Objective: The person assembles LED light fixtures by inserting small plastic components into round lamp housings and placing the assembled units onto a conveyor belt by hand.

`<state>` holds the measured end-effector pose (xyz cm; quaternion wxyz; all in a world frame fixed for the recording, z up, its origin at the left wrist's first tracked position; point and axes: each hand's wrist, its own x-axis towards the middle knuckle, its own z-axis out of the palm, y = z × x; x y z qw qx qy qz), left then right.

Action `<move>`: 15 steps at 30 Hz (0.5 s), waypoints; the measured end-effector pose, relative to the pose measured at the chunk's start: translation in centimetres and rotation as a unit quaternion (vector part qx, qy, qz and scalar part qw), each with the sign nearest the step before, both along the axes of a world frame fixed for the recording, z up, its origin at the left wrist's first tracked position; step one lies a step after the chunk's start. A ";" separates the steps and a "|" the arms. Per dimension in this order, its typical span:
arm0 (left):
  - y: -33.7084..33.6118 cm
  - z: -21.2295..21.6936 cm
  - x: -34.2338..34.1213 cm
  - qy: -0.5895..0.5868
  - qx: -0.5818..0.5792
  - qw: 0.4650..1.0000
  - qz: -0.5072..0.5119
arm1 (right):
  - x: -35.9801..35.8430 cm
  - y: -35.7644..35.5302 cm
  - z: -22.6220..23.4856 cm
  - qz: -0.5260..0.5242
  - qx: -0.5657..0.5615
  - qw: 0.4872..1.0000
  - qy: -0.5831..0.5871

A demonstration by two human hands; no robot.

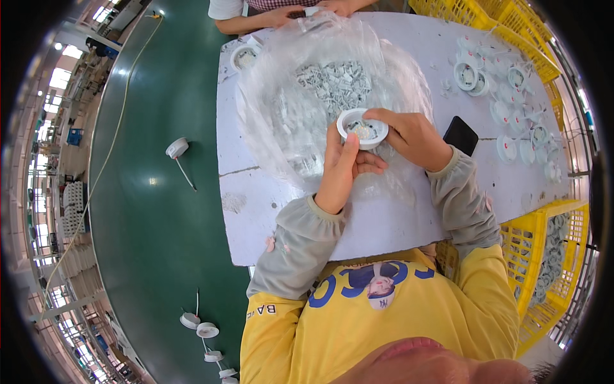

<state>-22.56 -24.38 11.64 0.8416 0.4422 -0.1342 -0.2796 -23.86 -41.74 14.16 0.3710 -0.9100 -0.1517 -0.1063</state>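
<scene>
My left hand (341, 168) holds a round white lamp housing (362, 127) from below and the left, thumb against its rim. My right hand (412, 136) grips the same housing from the right, fingers over its far edge. The housing is held above a clear plastic bag (288, 109) that carries a heap of small white parts (335, 83). Grey sleeves cover both forearms.
A black phone (460, 135) lies on the white table (384, 224) right of my hands. Several white housings (511, 109) lie at the far right. Yellow crates (550, 256) stand at the right. A green belt (160, 192) with housings runs on the left. Another person's hands (281, 16) are at the far edge.
</scene>
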 end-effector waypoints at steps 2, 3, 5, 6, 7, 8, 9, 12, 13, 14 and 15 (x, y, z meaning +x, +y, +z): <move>0.2 0.3 -0.3 0.011 0.006 1.000 0.010 | -0.1 0.2 0.3 -0.001 -0.007 1.000 0.006; 0.1 0.2 -0.4 0.011 0.010 1.000 0.008 | -0.4 0.2 0.4 -0.006 -0.013 1.000 0.021; -0.1 0.1 -0.5 0.010 0.008 1.000 0.004 | -0.6 0.0 0.4 -0.006 -0.005 1.000 0.018; -0.1 0.2 -0.6 0.018 0.004 1.000 0.002 | -0.7 0.0 0.4 -0.004 0.000 1.000 0.025; -0.1 0.2 -0.7 0.012 0.008 1.000 -0.001 | -0.8 -0.1 0.5 -0.004 -0.004 1.000 0.025; 0.0 0.2 -0.8 0.007 0.008 1.000 -0.002 | -0.9 0.0 0.5 -0.006 -0.004 1.000 0.020; 0.1 0.2 -0.8 0.007 0.010 1.000 -0.001 | -0.8 0.1 0.4 -0.001 -0.001 1.000 0.017; 0.1 0.2 -0.6 0.004 0.014 1.000 -0.001 | -0.7 0.0 0.5 0.004 0.003 1.000 0.013; 0.1 0.3 -0.6 0.003 0.015 1.000 -0.001 | -0.7 0.0 0.5 0.006 0.003 1.000 0.016; 0.1 0.3 -0.6 0.004 0.016 1.000 -0.001 | -0.6 -0.1 0.5 0.005 0.004 1.000 0.016; 0.0 0.5 -0.6 0.003 0.012 1.000 -0.002 | -0.6 -0.1 0.3 0.004 0.005 1.000 0.009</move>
